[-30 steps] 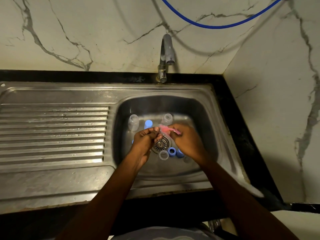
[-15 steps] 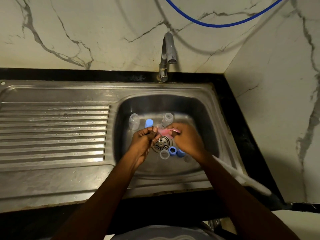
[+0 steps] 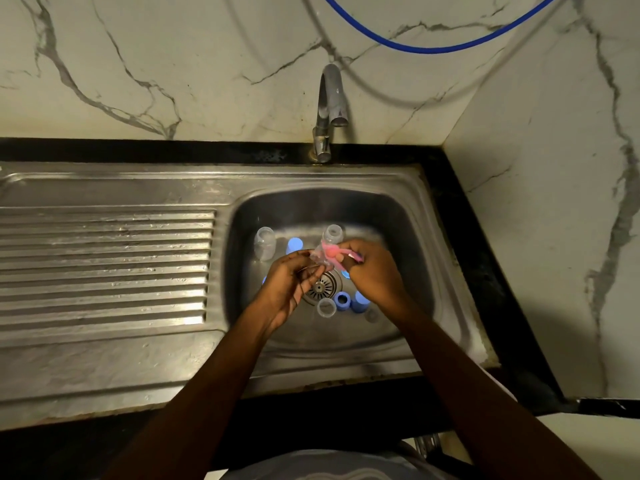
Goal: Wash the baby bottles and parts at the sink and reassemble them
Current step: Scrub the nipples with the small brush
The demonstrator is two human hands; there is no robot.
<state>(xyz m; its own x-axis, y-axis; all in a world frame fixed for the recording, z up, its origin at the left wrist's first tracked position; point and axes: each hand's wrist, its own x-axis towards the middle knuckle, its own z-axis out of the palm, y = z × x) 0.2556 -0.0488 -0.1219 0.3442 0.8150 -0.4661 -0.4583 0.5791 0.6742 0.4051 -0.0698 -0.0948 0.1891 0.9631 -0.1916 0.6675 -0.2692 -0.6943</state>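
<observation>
Bottles are not yet put together. One clear bottle (image 3: 265,243) stands at the back left of the sink (image 3: 408,237), and a second bottle (image 3: 333,233) stands just behind the hands. A blue cap (image 3: 294,244), a blue ring (image 3: 342,301) and a clear ring (image 3: 326,307) lie loose near the drain (image 3: 323,287).

The left hand (image 3: 289,285) pinches a small clear part (image 3: 317,258). The right hand (image 3: 375,277) grips a pink brush (image 3: 332,252), which touches that part.

I judge the washing is about midway. Every piece I can see is in the basin and none is joined, so rinsing and all reassembly remain.
</observation>
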